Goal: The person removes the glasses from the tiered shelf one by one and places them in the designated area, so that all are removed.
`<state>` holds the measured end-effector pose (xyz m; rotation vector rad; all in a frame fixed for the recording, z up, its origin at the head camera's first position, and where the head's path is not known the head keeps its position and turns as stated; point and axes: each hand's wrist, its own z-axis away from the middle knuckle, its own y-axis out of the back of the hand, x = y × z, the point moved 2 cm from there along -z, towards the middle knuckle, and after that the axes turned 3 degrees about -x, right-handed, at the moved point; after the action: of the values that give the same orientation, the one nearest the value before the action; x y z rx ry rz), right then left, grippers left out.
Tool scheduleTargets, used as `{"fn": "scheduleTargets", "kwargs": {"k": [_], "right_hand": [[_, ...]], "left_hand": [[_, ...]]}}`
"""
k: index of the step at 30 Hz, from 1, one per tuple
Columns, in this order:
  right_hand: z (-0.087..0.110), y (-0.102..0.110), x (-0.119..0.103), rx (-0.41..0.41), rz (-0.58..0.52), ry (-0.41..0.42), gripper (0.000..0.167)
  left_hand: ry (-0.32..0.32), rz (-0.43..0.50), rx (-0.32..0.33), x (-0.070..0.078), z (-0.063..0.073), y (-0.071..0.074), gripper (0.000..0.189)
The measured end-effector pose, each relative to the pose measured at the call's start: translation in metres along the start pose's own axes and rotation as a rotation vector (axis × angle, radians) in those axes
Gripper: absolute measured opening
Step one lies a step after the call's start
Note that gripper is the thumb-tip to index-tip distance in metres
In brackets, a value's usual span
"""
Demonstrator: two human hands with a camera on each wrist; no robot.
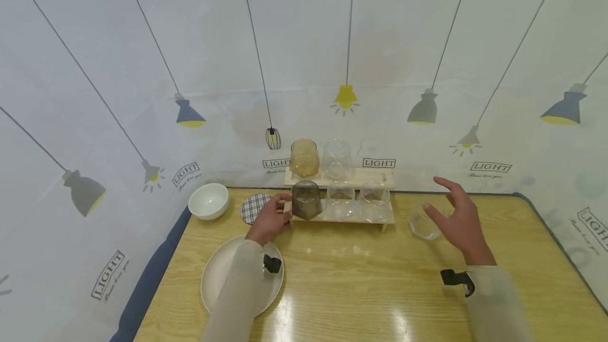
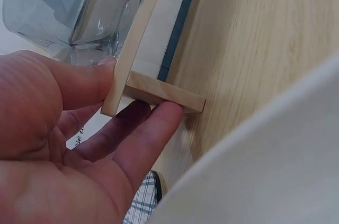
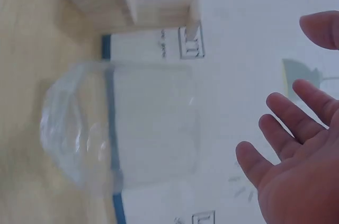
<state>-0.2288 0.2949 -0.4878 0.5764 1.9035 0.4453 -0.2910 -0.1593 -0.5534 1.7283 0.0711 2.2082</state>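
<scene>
My left hand (image 1: 271, 220) grips the left end of a two-tier wooden rack (image 1: 375, 178). In the left wrist view the thumb lies at the end of the shelf board (image 2: 140, 33), with fingers against the leg (image 2: 164, 94) below. A grey tinted glass (image 1: 306, 200) sits on the lower tier beside that hand, along with two clear glasses. An amber glass (image 1: 304, 157) and a clear one (image 1: 337, 158) occupy the upper tier. My right hand (image 1: 463, 220), fingers spread and holding nothing, hovers by a clear faceted glass (image 3: 79, 123) on the table, apart from it.
On the left of the wooden table (image 1: 342, 289) are a white bowl (image 1: 209, 201), a checked round coaster (image 1: 252, 207) and a pale plate (image 1: 214, 278) partly under my left forearm. A lamp-printed sheet (image 1: 304, 67) hangs behind the rack and along both sides.
</scene>
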Motion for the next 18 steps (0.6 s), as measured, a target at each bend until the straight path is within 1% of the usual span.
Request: {"fn": "scheduleTargets", "kwargs": {"k": [6,11,15,18], "right_hand": [[-0.023,-0.019,-0.026,0.004,-0.045,0.077,0.061],[-0.04,-0.038,-0.045,-0.006,-0.063,0.137,0.054],[-0.052,-0.053,-0.062,-0.028,-0.092,0.148,0.051],[-0.063,-0.063,-0.073,-0.055,-0.117,0.135,0.051]], "left_hand": [[-0.017,-0.001,-0.011,0.001,0.0,0.003,0.045],[-0.042,-0.032,0.001,-0.005,-0.004,0.003,0.046],[-0.046,-0.047,0.011,-0.008,-0.006,0.002,0.047],[-0.045,-0.056,0.022,-0.005,-0.005,0.001,0.047]]}}
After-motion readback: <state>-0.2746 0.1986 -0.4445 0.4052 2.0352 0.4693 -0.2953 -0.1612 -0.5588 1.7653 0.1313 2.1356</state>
